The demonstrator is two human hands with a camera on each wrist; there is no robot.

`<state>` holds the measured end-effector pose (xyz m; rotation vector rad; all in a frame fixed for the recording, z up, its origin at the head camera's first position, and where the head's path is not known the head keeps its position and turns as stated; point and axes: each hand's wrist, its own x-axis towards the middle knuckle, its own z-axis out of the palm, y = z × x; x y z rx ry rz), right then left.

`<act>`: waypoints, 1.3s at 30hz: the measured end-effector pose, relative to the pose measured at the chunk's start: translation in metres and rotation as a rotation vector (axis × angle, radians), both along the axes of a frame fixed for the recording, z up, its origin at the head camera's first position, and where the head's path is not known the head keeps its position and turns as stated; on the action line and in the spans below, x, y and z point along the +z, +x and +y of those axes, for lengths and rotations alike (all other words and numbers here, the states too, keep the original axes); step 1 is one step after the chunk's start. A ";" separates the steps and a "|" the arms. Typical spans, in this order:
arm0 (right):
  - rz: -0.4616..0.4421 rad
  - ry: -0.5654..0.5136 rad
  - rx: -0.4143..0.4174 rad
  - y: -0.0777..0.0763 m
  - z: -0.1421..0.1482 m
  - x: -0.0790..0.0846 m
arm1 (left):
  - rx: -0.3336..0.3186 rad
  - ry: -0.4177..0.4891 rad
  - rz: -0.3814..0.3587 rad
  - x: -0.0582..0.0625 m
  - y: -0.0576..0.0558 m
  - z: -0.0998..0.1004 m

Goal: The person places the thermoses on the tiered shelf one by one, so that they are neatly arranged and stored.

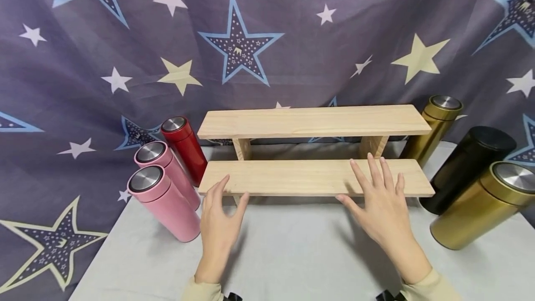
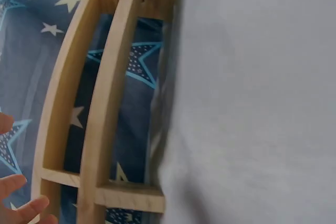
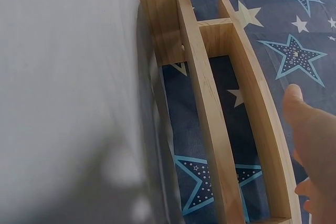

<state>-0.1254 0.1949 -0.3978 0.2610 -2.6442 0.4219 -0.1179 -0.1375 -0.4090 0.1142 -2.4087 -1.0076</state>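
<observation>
A light wooden two-tier rack (image 1: 292, 178) stands in the middle of the table, its upper board (image 1: 313, 121) set behind the lower one. My left hand (image 1: 219, 222) is held in front of the lower board's left end, fingers relaxed and thumb apart, with nothing in it. Over the right part of that board my right hand (image 1: 381, 203) spreads its fingers, likewise holding nothing. In the left wrist view, fingertips (image 2: 32, 207) show beside the rack's boards (image 2: 107, 93). The right wrist view has my thumb (image 3: 310, 129) beside the rack (image 3: 210, 114).
Left of the rack stand two pink flasks (image 1: 173, 208) (image 1: 177, 171) and a red flask (image 1: 185, 147). On its right are a black flask (image 1: 464, 171) and two gold flasks (image 1: 476, 208) (image 1: 430, 129). A star-patterned curtain (image 1: 317, 59) hangs behind the white-covered table (image 1: 292, 250).
</observation>
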 end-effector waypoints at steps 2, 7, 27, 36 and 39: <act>-0.001 -0.001 0.002 -0.001 0.000 0.001 | 0.019 0.023 -0.018 -0.003 0.002 -0.003; -0.014 -0.006 0.004 -0.001 0.000 0.003 | 0.060 0.070 -0.095 -0.010 0.004 -0.010; 0.004 -0.020 0.011 0.000 0.000 0.003 | 0.093 0.443 -0.182 -0.033 -0.024 -0.023; 0.037 -0.057 0.021 0.002 0.003 0.005 | 0.138 0.507 -0.116 -0.041 -0.035 -0.017; 0.088 -0.082 0.036 0.002 0.003 0.009 | 0.146 0.521 -0.099 -0.042 -0.036 -0.018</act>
